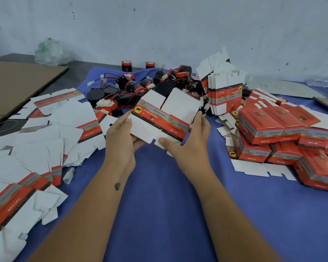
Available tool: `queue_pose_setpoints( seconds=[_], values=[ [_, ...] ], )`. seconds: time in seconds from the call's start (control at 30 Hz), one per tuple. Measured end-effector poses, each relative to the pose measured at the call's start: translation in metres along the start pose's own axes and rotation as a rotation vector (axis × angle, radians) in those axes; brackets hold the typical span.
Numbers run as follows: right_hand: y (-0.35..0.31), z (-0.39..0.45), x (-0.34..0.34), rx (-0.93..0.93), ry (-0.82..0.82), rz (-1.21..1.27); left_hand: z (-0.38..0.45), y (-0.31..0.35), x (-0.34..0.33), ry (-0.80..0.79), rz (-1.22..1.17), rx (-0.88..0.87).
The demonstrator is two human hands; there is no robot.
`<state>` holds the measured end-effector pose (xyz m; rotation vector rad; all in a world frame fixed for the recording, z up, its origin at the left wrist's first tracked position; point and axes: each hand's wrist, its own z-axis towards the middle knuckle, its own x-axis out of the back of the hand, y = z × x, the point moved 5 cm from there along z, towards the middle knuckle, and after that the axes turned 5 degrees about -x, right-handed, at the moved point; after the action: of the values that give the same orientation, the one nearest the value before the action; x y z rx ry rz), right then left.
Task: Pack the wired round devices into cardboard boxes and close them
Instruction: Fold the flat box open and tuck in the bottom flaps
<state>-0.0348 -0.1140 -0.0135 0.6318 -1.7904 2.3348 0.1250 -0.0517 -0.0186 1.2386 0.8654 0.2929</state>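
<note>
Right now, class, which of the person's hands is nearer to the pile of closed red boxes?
Right. The right hand grips the open box on the side facing the closed red boxes; the left hand holds the box's far side.

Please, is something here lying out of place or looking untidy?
Yes. One small white connector lies alone on the blue cloth, apart from the pile of wired devices. The closed boxes at right are heaped crookedly, several tilted.

Flat box blanks [45, 140] lie left on the cloth [159, 205], closed boxes [284, 140] are heaped right, wired devices [140, 87] are piled behind the held box [163, 118], and upright blanks [225, 95] stand right of them.
</note>
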Motion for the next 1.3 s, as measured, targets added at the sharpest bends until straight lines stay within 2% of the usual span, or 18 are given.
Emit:
queue_pose_setpoints(
  seconds=[0.2,0.33,0.43,0.53,0.7,0.83,1.0,1.17,1.3],
  values=[
    [-0.013,-0.009,-0.006,0.231,-0.044,-0.302,0.002,0.006,0.004,0.018,0.061,-0.051],
    [-0.014,-0.012,-0.007,0.193,-0.087,-0.391,0.0,0.009,0.0,-0.013,0.126,-0.118],
    [-0.016,-0.009,-0.005,0.215,-0.02,-0.634,-0.005,0.013,-0.007,-0.065,0.18,-0.195],
    [-0.015,-0.007,-0.002,0.203,0.045,-0.706,-0.007,0.013,-0.011,-0.115,0.22,-0.265],
    [-0.016,-0.005,0.014,0.141,0.181,-0.403,-0.016,0.025,-0.019,-0.182,0.404,-0.43],
    [-0.016,-0.007,0.016,0.11,0.219,-0.218,-0.022,0.035,-0.025,-0.308,0.41,-0.519],
    [-0.013,-0.008,0.025,0.04,0.275,0.008,-0.032,0.033,-0.026,-0.482,0.751,-0.769],
    [-0.011,-0.007,0.031,-0.055,0.274,0.2,-0.023,0.023,-0.023,-0.444,0.94,-0.764],
    [-0.011,-0.003,0.027,-0.006,0.249,0.194,-0.023,0.025,-0.023,-0.419,0.882,-0.75]
  ],
)
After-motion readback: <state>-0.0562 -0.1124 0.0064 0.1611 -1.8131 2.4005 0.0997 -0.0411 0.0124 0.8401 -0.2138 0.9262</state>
